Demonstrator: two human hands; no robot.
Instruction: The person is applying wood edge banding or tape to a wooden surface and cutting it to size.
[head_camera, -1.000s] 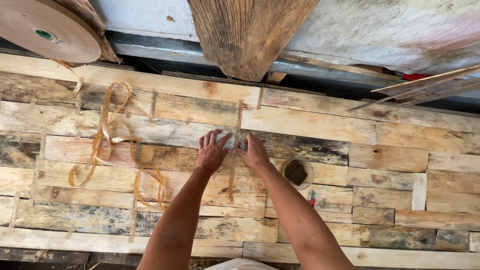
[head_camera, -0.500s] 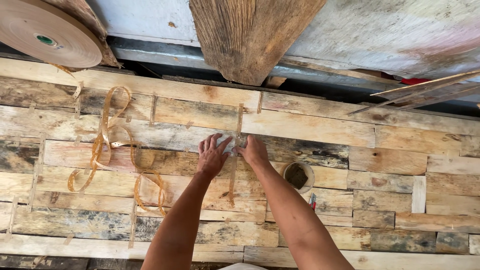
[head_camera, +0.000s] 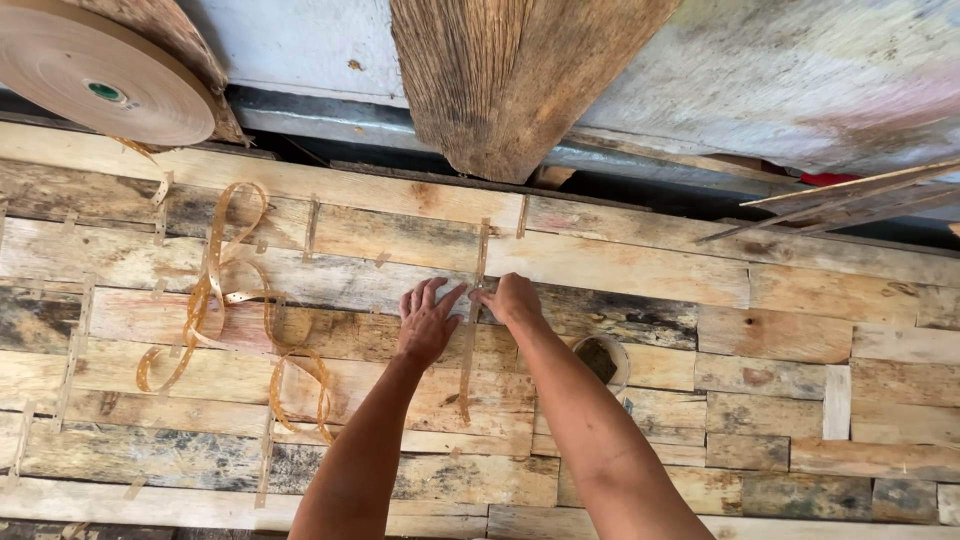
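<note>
My left hand (head_camera: 428, 322) lies flat, fingers spread, on a sheet of patched wooden veneer pieces (head_camera: 640, 270). My right hand (head_camera: 510, 298) is beside it, fingertips pinched on a thin brown tape strip (head_camera: 468, 340) that runs up and down over a seam between pieces. Both hands meet at the strip. Other short tape pieces cross several seams of the sheet.
A big roll of brown paper tape (head_camera: 95, 85) sits at the upper left, its loose end curling in loops (head_camera: 225, 300) over the veneer. A small round cup (head_camera: 602, 360) stands right of my right forearm. A rough wooden post (head_camera: 510, 80) and thin sticks (head_camera: 850, 200) lie beyond.
Both hands have stayed on the strip at the seam, shifting only slightly; the view has drifted a little.
</note>
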